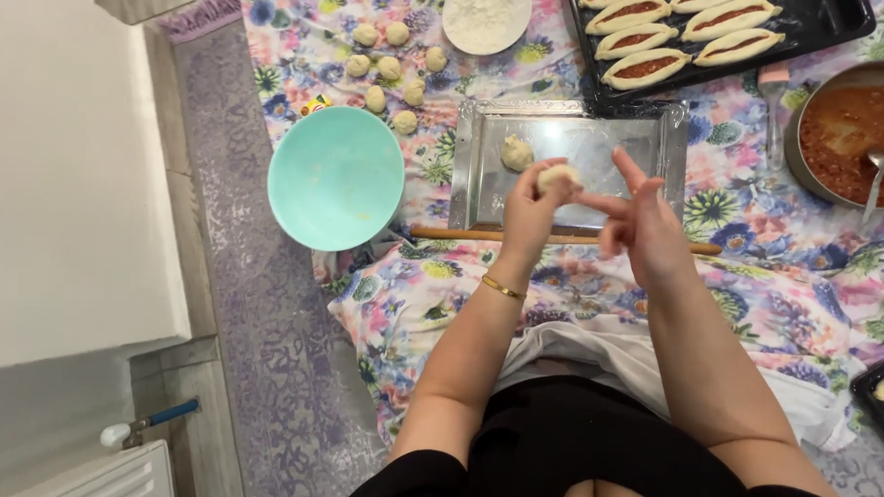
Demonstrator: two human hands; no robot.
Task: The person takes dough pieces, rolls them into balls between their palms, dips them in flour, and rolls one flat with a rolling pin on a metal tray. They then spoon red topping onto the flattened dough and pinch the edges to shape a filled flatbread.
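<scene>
Left hand [534, 208] gripping dough ball [558, 176] above tray [573, 145]; right hand [644, 218] released, fingers brushing it. Risking a drop if pinch slackens.

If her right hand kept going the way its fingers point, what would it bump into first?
Probably the dough ball held in the left hand: the right hand points left toward it, its fingers nearly touching, though depth is unclear.
</scene>
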